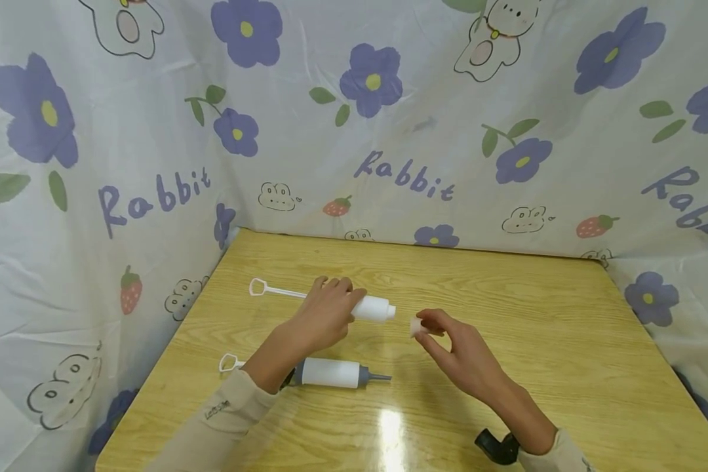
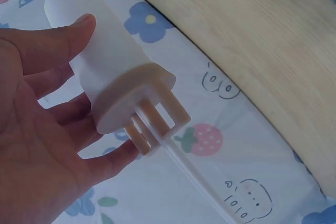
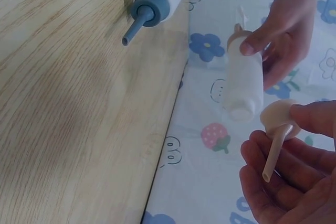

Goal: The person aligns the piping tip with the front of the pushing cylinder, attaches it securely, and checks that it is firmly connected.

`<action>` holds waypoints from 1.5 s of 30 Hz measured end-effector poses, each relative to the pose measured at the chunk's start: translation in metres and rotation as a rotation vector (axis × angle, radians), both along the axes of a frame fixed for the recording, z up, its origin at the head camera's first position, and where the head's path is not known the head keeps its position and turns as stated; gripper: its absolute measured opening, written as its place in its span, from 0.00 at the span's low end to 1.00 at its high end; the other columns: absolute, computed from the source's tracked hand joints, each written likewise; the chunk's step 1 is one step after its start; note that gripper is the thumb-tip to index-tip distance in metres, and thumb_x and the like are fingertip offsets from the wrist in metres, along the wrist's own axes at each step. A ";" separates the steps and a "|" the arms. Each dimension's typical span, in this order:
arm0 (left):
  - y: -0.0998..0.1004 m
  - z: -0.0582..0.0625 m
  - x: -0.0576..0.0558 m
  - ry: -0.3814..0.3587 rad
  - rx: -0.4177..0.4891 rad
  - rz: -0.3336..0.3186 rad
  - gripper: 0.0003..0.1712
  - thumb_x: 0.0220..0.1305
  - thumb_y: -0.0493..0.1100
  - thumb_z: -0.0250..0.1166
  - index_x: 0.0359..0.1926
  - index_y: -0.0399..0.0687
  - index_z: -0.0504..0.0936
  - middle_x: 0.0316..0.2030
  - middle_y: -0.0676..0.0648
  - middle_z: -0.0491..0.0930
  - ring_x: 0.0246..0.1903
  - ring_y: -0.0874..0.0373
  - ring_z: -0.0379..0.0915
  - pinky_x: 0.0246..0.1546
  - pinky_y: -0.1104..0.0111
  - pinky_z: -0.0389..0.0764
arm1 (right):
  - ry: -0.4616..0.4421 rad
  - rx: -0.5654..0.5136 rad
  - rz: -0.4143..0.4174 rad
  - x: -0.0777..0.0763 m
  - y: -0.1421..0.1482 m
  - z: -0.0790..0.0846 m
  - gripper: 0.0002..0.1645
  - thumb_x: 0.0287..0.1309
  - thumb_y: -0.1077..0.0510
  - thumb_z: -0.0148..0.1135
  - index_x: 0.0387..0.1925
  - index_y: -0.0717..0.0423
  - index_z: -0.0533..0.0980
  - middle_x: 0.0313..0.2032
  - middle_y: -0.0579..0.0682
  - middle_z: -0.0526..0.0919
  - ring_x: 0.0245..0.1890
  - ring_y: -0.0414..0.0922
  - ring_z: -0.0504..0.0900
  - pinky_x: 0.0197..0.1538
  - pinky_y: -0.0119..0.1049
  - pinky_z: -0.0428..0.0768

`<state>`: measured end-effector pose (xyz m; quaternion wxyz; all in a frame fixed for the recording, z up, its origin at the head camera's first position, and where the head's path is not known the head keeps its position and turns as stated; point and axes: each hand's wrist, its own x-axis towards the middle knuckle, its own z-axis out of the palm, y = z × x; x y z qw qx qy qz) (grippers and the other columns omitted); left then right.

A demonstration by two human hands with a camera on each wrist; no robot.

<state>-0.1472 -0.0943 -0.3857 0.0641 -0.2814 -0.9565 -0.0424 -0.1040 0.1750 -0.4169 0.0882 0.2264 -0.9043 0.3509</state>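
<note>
My left hand (image 1: 324, 318) grips the barrel of a white syringe-like plunger tube (image 1: 373, 308) held above the table, its narrow end facing right. Its thin rod and loop handle (image 1: 258, 286) stick out to the left. In the left wrist view the thumb lies along the barrel, and a beige flanged end cap (image 2: 136, 90) surrounds the rod. Between thumb and fingers, my right hand (image 1: 469, 354) pinches a beige nozzle cap (image 3: 277, 116) with a thin angled spout. A small gap separates this cap from the tube's narrow end.
Nearer me, under the left forearm, a second syringe (image 1: 330, 373) with grey ends and a grey spout lies on the wooden table (image 1: 537, 314). The forearm partly covers it. A cloth (image 1: 307, 131) printed with flowers and rabbits hangs behind and at the sides.
</note>
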 end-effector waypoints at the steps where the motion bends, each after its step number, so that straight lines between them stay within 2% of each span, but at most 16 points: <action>1: 0.000 0.001 0.002 0.007 0.007 -0.005 0.26 0.67 0.39 0.71 0.65 0.47 0.78 0.53 0.41 0.80 0.56 0.42 0.78 0.67 0.40 0.70 | -0.001 -0.003 0.001 0.000 0.000 0.000 0.20 0.75 0.47 0.60 0.61 0.51 0.78 0.52 0.45 0.88 0.52 0.45 0.87 0.52 0.49 0.85; 11: -0.002 0.004 0.015 0.017 0.093 -0.028 0.27 0.66 0.38 0.71 0.65 0.47 0.79 0.51 0.41 0.80 0.53 0.42 0.79 0.65 0.42 0.71 | 0.000 -0.031 0.000 0.000 0.000 0.000 0.21 0.74 0.48 0.61 0.62 0.52 0.78 0.55 0.48 0.87 0.54 0.47 0.87 0.54 0.51 0.85; 17: -0.004 0.005 0.025 0.019 0.097 -0.032 0.28 0.68 0.39 0.69 0.68 0.49 0.77 0.51 0.42 0.79 0.54 0.45 0.78 0.67 0.42 0.70 | 0.003 -0.035 0.000 0.000 0.000 0.000 0.21 0.74 0.48 0.61 0.62 0.53 0.77 0.55 0.48 0.87 0.54 0.47 0.87 0.54 0.51 0.86; 23: -0.006 0.007 0.033 0.007 0.138 -0.027 0.28 0.68 0.39 0.70 0.68 0.49 0.77 0.53 0.42 0.79 0.56 0.45 0.77 0.68 0.41 0.69 | 0.005 -0.053 0.008 0.003 -0.001 0.001 0.21 0.74 0.49 0.61 0.62 0.52 0.77 0.55 0.47 0.87 0.54 0.46 0.87 0.53 0.50 0.86; 33: -0.010 0.002 0.044 0.026 0.192 -0.024 0.27 0.67 0.41 0.71 0.66 0.50 0.79 0.51 0.43 0.80 0.54 0.46 0.77 0.66 0.44 0.70 | 0.018 -0.050 0.021 0.004 -0.004 -0.004 0.21 0.74 0.49 0.61 0.62 0.52 0.77 0.54 0.46 0.87 0.52 0.44 0.87 0.53 0.48 0.86; 45: -0.006 0.002 0.055 0.064 0.194 -0.034 0.27 0.66 0.43 0.72 0.65 0.51 0.80 0.49 0.44 0.80 0.52 0.47 0.78 0.65 0.46 0.72 | 0.047 -0.043 0.045 0.004 -0.007 -0.004 0.20 0.73 0.50 0.63 0.61 0.50 0.77 0.54 0.46 0.87 0.52 0.44 0.87 0.52 0.46 0.86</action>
